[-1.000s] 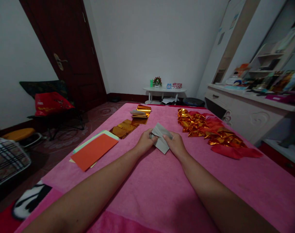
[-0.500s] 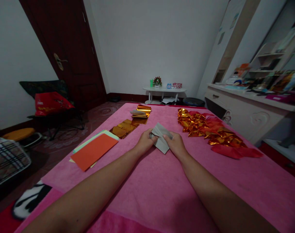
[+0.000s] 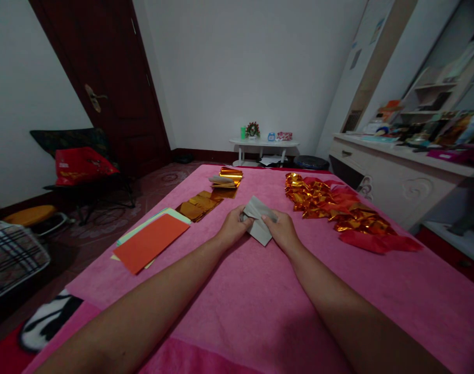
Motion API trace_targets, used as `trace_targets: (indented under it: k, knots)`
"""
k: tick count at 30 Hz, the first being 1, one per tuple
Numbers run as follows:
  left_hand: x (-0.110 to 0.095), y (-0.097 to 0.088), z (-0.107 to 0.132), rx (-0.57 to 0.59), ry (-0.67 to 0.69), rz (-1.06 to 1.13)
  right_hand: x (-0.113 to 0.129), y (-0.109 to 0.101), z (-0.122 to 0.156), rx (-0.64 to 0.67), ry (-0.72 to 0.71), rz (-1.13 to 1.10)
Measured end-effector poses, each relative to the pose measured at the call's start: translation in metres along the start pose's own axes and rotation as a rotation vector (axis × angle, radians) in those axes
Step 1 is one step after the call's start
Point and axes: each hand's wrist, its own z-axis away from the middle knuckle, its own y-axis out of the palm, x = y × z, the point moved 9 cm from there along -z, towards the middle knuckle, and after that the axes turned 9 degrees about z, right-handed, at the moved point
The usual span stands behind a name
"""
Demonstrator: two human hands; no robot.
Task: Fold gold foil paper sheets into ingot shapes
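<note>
Between my two hands is a grey sheet of paper (image 3: 263,235), partly folded, with a crease across its upper half. My left hand (image 3: 235,226) grips its left edge, thumb on top. On the opposite side my right hand (image 3: 281,228) pinches the paper, its thumb pressing near the fold. The fingers beneath the sheet are hidden. To the left lie gold foil sheets (image 3: 200,205) and, behind them, a curled gold foil piece (image 3: 231,174). Gathered gold foil shapes (image 3: 318,200) and red folded pieces (image 3: 364,243) form a row on the right.
A pink cloth (image 3: 237,301) covers the surface under my arms. An orange sheet (image 3: 153,243) tops a stack of coloured paper at the left. Farther off stand a small white table (image 3: 260,142), a chair with a red bag (image 3: 84,165) and a cluttered dresser (image 3: 393,166).
</note>
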Motion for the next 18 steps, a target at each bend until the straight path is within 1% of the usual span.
trace_targets:
  k: [12, 18]
  knots:
    - [0.0006, 0.0007, -0.0002, 0.008, -0.001, 0.015, 0.0053, -0.0043, 0.0017, -0.001, 0.008, 0.025]
    - [-0.0003, 0.0006, 0.0001, 0.007, 0.0, -0.009, 0.0029, -0.0025, 0.0006, 0.006, 0.009, 0.022]
